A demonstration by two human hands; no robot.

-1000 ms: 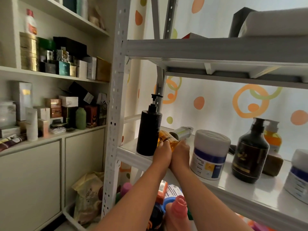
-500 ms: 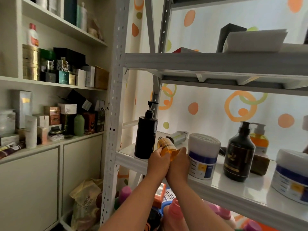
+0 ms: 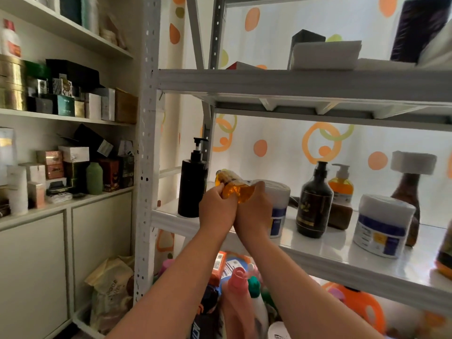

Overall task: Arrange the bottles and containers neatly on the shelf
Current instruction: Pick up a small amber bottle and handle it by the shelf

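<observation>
Bottle (image 3: 234, 189) amber, tilted, gripped by left hand (image 3: 216, 209) and right hand (image 3: 254, 211) together, over shelf (image 3: 318, 250) front edge. Pump (image 3: 193, 189) just left of hands, tub (image 3: 277, 192) behind right hand. Probably light, smooth, slippery; grip mid-body.

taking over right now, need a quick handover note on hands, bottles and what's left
Hands: left hand and right hand both grip the amber bottle, held tilted just above the shelf.
Placed: black pump bottle, white jar, dark pump bottle and second jar stand upright on it.
Left: stand the amber bottle in the gap between the black pump bottle and the white jar. The pink-capped bottle and others below probably follow.
</observation>
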